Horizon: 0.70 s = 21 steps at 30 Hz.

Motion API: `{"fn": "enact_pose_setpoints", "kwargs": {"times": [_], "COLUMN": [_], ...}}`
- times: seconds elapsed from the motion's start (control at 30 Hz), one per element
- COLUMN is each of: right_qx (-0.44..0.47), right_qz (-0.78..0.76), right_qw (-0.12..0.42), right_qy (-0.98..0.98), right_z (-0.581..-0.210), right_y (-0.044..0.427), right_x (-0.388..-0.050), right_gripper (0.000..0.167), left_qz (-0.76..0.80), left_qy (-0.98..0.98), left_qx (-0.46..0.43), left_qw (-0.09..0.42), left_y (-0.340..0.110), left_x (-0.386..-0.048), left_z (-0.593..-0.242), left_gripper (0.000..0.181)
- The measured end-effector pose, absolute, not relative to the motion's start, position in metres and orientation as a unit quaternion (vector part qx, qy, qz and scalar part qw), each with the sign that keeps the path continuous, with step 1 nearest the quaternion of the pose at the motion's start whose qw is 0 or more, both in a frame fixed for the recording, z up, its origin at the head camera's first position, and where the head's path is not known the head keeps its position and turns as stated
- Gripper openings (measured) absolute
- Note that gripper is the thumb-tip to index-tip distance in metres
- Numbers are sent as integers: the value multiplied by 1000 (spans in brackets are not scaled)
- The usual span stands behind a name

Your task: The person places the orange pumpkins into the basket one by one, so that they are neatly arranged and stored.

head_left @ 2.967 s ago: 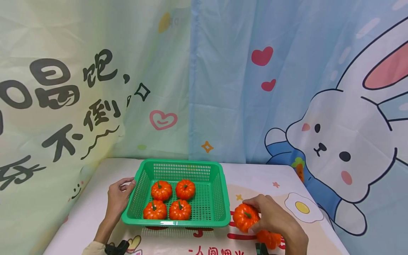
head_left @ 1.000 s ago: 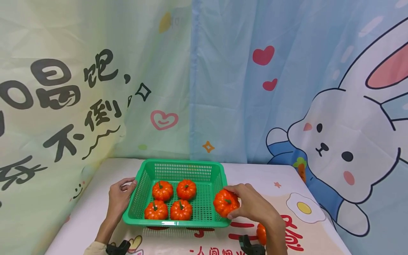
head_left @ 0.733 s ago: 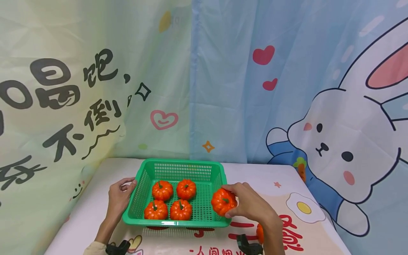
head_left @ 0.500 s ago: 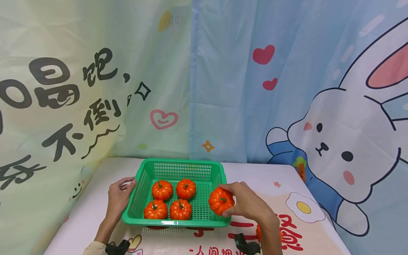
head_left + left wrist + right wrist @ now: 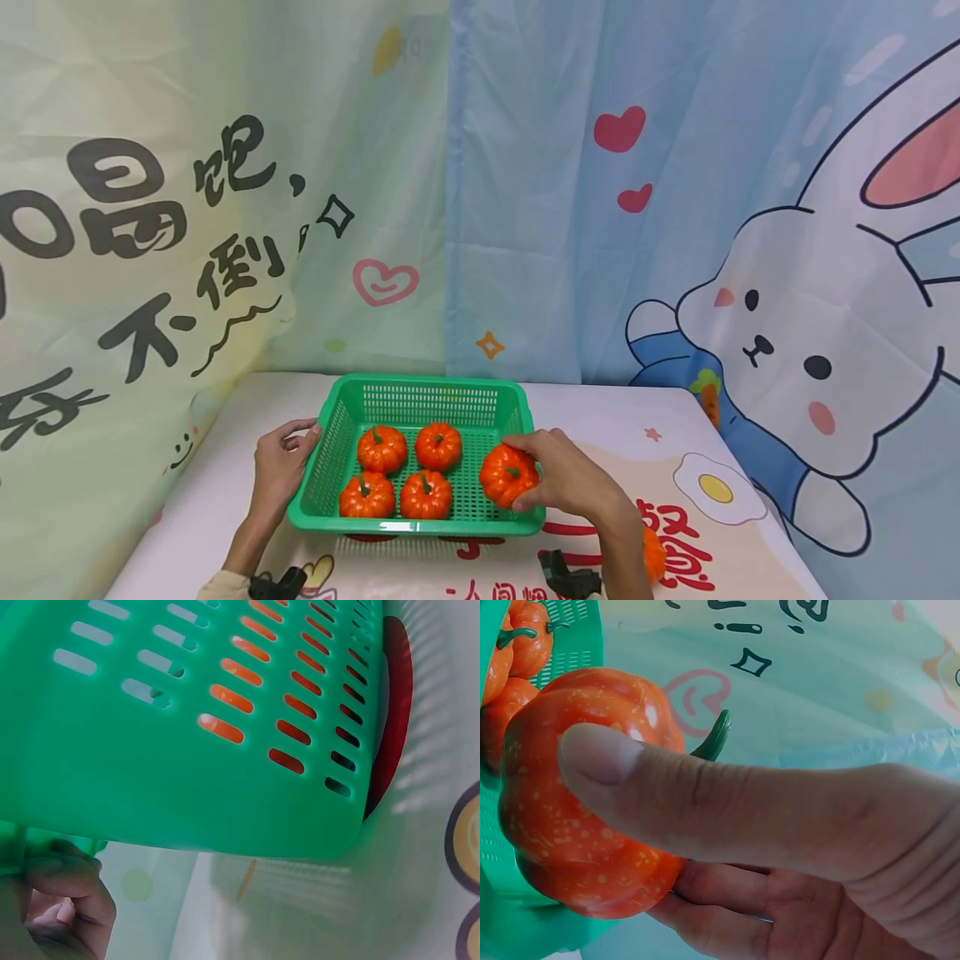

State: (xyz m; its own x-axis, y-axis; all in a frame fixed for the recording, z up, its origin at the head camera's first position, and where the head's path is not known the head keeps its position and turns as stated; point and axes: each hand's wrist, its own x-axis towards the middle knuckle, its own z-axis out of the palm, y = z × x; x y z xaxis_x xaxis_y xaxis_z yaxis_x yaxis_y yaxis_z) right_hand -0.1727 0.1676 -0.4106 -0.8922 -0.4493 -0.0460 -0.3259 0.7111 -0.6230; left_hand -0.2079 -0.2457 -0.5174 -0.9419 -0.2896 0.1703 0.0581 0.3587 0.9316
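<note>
A green plastic basket [image 5: 420, 526] with slotted walls holds several small orange pumpkins [image 5: 382, 450] with green stems, grouped in its left half. At the basket's left side my left hand [image 5: 279, 467] grips the rim, and in the left wrist view its curled fingers [image 5: 73, 881] hook the edge. My right hand [image 5: 573, 479] holds another pumpkin [image 5: 507, 475] between thumb and fingers, over the basket's right end. In the right wrist view the thumb [image 5: 652, 787] lies across this speckled pumpkin [image 5: 592, 855]. Whether the pumpkin touches the basket floor, I cannot tell.
One more orange pumpkin [image 5: 653, 557] lies on the table at the right, partly hidden behind my right forearm. A printed cloth [image 5: 600, 425] covers the table. A curtain [image 5: 517, 208] with a cartoon rabbit hangs behind it.
My right hand has carried its pumpkin leftward from the table at the right, over the basket's right rim. The left hand and the basket stay in place.
</note>
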Motion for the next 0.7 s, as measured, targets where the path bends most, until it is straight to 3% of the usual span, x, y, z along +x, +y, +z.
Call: {"fn": "enact_pose_setpoints", "kwargs": {"times": [0.7], "right_qx": [-249], "right_qz": [-302], "right_qw": [117], "right_qy": [913], "right_z": [-432], "right_y": [153], "right_x": [-185], "right_gripper": [75], "left_qz": [-561], "left_qy": [-809], "left_qx": [74], "left_qw": [161], "left_y": [-245], "left_x": [-208], "left_z": [-519], "left_gripper": [33]}}
